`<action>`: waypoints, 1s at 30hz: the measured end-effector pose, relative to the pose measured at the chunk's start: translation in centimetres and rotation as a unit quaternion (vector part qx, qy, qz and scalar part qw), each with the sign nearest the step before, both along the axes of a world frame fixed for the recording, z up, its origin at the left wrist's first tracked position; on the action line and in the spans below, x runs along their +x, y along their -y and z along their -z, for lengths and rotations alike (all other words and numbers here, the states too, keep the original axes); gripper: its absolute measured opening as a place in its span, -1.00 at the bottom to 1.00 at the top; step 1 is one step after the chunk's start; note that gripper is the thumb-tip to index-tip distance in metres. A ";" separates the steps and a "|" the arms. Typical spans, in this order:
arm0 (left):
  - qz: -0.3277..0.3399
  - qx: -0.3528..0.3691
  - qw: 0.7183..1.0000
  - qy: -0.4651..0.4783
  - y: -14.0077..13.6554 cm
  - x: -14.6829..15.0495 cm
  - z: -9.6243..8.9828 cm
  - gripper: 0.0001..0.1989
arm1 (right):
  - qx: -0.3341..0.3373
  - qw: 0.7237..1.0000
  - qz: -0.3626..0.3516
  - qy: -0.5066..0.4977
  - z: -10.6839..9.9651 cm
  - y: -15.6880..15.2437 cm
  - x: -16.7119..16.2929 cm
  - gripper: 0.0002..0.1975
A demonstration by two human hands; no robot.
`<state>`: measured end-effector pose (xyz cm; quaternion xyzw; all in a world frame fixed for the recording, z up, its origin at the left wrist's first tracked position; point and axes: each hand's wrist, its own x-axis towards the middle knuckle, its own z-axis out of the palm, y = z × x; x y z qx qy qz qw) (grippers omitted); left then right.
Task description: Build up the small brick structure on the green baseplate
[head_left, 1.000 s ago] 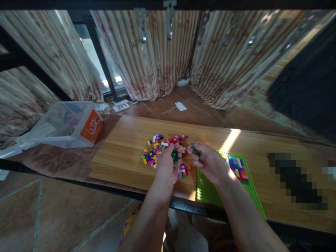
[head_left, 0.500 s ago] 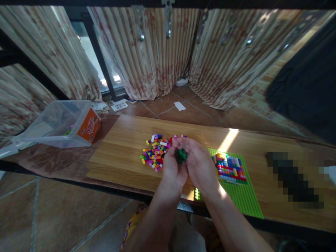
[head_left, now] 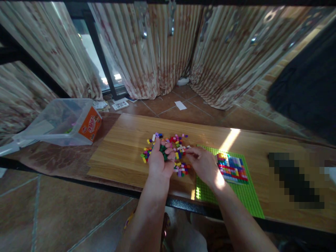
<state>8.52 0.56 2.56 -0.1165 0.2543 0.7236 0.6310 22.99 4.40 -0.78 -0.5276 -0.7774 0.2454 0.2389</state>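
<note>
My left hand (head_left: pixel 158 163) is turned palm up, its fingers curled round a small heap of dark green toy bricks (head_left: pixel 163 152). Under and around it lies a loose pile of many-coloured toy bricks (head_left: pixel 181 171). At the pile's right edge my right hand (head_left: pixel 204 165) has thumb and fingertips pinched together; whatever is between them is too small to make out. Beneath my right forearm, a bright green baseplate (head_left: pixel 245 199) lies on the table, carrying a block of built-up coloured bricks (head_left: pixel 233 169).
The wooden table (head_left: pixel 112 150) runs across the view. A clear plastic bin (head_left: pixel 65 136) with an orange label stands at its left end, a few bricks inside. A blurred-out dark object (head_left: pixel 296 182) lies to the right. Curtains (head_left: pixel 157 52) hang behind.
My hands were cupped together round the green bricks; now they have parted. The left has moved left with the bricks, and the right has closed to a pinch beside the pile.
</note>
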 end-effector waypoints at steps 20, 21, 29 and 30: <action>0.105 -0.089 0.913 -0.383 0.3 1.3 0.9 -0.76 | 0.088 0.995 -0.048 -0.002 -1.5 0.3 -0.1 -0.84; 0.108 -0.095 0.907 -0.396 0.3 1.4 0.9 -0.76 | 0.090 0.995 -0.046 -0.009 -1.7 0.3 -0.1 -0.83; 0.111 -0.104 0.901 -0.407 0.4 1.8 1.0 -0.77 | 0.118 0.990 0.027 -0.077 -2.0 1.0 -0.6 -0.86; 0.120 -0.099 0.904 -0.398 0.4 1.9 0.9 -0.77 | 0.119 0.988 0.032 -0.089 -2.0 1.1 -0.7 -0.86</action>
